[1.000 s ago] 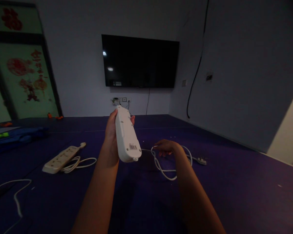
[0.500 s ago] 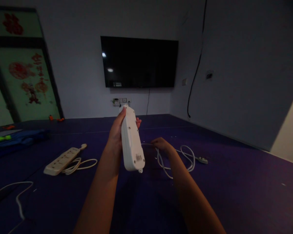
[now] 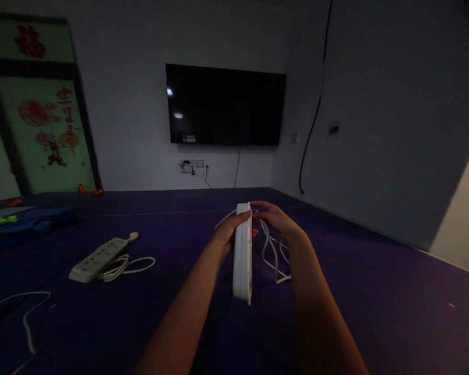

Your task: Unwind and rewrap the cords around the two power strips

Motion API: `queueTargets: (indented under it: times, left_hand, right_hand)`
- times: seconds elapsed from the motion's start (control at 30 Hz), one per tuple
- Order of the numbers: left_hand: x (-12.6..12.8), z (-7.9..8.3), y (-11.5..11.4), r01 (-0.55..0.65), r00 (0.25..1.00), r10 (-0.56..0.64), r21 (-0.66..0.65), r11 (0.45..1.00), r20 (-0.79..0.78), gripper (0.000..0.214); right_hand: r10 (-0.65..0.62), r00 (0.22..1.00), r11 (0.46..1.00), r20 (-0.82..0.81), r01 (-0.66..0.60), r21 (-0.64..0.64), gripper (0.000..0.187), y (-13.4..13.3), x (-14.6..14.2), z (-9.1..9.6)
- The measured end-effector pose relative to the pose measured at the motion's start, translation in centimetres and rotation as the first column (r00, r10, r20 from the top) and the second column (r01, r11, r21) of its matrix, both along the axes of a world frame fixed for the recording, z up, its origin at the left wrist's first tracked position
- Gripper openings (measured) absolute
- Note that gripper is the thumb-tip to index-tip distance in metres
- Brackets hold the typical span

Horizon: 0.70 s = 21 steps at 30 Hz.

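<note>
Head view: a dim room with a dark purple mat [image 3: 375,302] covering the floor and meeting pale grey walls. At 12 o'clock a black television [image 3: 225,105] hangs on the far wall, with a row of wall sockets [image 3: 193,164] just under it. A black cable [image 3: 315,109] runs down the side wall at 1 o'clock. At 10 o'clock stands a glazed door [image 3: 42,130] with red paper cut-outs; their characters are too blurred to read, and no other writing can be made out.

A spare strip [image 3: 97,258] lies flat on the mat at 9 o'clock, its coiled lead [image 3: 131,263] touching it. A blue bundle [image 3: 27,221] lies farther back on that side, and a loose white wire [image 3: 27,312] trails at 8 o'clock.

At the centre, the left hand [image 3: 230,229] is closed around the far end of a white power strip [image 3: 243,250], held off the mat, edge-on and pointing away. It is long, slim and smooth. The right hand [image 3: 275,219] sits just beside it at the same end, fingers narrowed on the white cord [image 3: 271,250], whose loops hang below towards the mat.
</note>
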<state>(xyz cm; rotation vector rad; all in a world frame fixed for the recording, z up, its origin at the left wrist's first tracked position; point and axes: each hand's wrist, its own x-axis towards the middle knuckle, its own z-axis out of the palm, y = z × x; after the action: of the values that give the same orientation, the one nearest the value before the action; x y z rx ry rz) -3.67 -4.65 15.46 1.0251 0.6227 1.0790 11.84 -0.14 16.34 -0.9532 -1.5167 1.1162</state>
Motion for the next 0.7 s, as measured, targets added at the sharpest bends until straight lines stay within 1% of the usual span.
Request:
queueTargets:
  times: [0.13,0.2,0.27,0.37,0.43,0.5,0.57,0.7]
  left_hand:
    - [0.3,-0.5,0.5,-0.089,0.986,0.098,-0.07,0.994,0.135,0.028]
    - [-0.1,-0.4,0.7,-0.128,0.975,0.138,-0.07,0.989,0.177,0.027]
    - [-0.6,-0.1,0.7,-0.161,0.964,0.169,-0.058,0.985,0.204,0.028]
    - [-1.5,0.8,0.7,-0.219,0.934,0.219,-0.032,0.975,0.282,0.029]
    - [-2.1,1.3,0.8,-0.273,0.896,0.261,-0.019,0.962,0.36,0.03]
    - [-2.9,1.8,0.8,-0.326,0.859,0.302,-0.014,0.945,0.414,0.031]
    - [-3.6,2.3,0.8,-0.378,0.832,0.344,-0.01,0.926,0.436,0.032]
    - [-4.9,3.1,0.4,-0.471,0.783,0.418,0.0,0.882,0.46,0.034]
  right_hand:
    - [0.085,0.994,0.994,0.07,-0.09,0.063,0.036,-0.7,-0.3,0.6]
    - [0.114,0.992,0.991,0.056,-0.118,0.069,0.035,-1.0,-0.6,0.9]
    - [0.112,0.994,0.992,0.002,-0.112,0.06,0.034,-1.2,-1.0,1.0]
    - [0.013,0.99,0.999,-0.144,-0.007,0.042,0.028,-1.1,-1.6,1.2]
    - [-0.074,0.955,0.995,-0.286,0.09,0.044,0.023,-0.9,-1.9,1.4]
    - [-0.132,0.887,0.982,-0.442,0.178,0.063,0.021,-0.6,-2.1,1.5]
    - [-0.155,0.807,0.96,-0.57,0.26,0.107,0.021,-0.3,-2.1,1.6]
    - [-0.171,0.671,0.878,-0.722,0.436,0.197,0.021,0.1,-2.2,1.7]
